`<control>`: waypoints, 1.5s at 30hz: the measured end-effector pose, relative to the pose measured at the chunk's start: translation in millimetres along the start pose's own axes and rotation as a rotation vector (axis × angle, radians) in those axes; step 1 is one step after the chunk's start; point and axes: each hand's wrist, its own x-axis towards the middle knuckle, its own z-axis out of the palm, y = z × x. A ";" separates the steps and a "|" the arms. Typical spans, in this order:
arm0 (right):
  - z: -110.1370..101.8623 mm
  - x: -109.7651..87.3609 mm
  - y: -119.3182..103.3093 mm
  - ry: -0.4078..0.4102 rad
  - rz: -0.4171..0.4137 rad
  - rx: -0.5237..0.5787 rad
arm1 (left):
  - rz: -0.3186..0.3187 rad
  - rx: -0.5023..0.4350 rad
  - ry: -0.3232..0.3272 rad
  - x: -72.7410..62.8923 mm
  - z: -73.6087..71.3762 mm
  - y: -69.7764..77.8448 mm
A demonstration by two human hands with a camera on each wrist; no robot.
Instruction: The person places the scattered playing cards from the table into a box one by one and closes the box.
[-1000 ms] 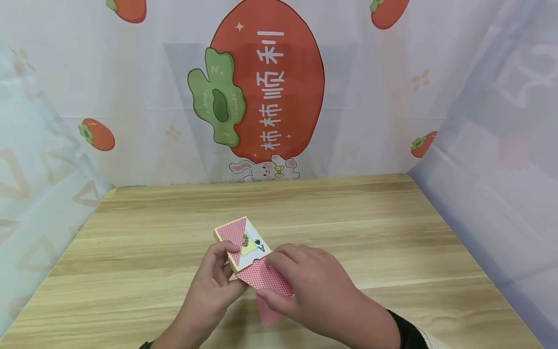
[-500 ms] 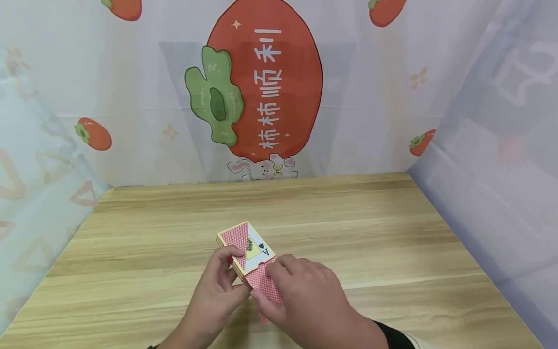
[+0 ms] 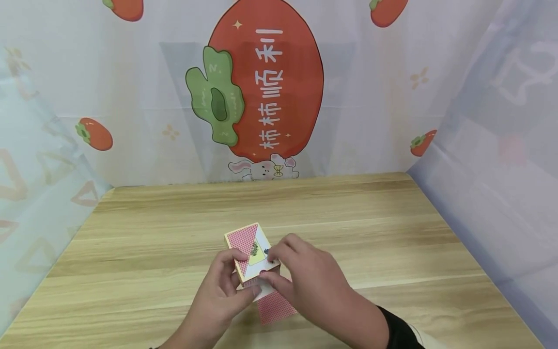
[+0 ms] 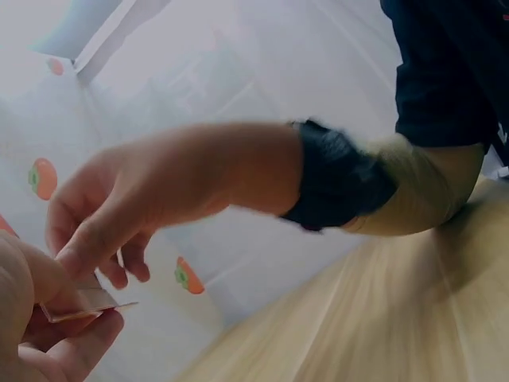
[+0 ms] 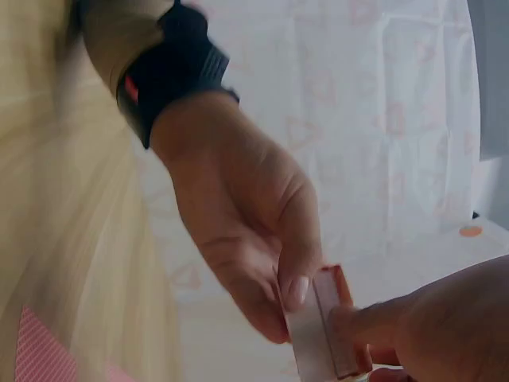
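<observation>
My left hand (image 3: pixel 220 293) grips a playing card box (image 3: pixel 242 241), printed with red checks and an ace of spades, above the table. Its thumb lies on the white flap (image 3: pixel 264 289) at the near end, which is folded out. At that same end, my right hand (image 3: pixel 316 288) pinches the box, fingertips over the ace corner and thumb by the opening. In the right wrist view the flap (image 5: pixel 308 342) extends from the box under the left thumb. Below, a red-checked playing card (image 3: pixel 275 309) lies face down, partly hidden by the right hand.
The wooden table (image 3: pixel 370 223) extends around both hands. A white cloth backdrop (image 3: pixel 362 121) with a persimmon print stands behind its far edge, with side sheets (image 3: pixel 492 160) at left and right.
The red-checked sheet that stuck out of the box's near end no longer shows there; the white flap does. My right hand shifted onto the box's end, and the box moved slightly right.
</observation>
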 end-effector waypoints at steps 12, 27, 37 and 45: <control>2.5 9.8 21.3 -0.145 0.148 -0.036 | 0.042 0.111 0.145 3.3 -8.6 14.7; 34.1 4.4 50.9 -0.463 0.147 -0.036 | 0.109 0.124 0.204 5.3 -20.8 27.2; 60.2 -2.0 63.5 -0.606 0.057 -0.139 | 0.085 0.150 0.237 6.2 -21.9 30.6; 65.4 -5.3 56.1 -0.649 -0.018 -0.183 | 0.097 0.143 0.237 6.8 -23.9 31.2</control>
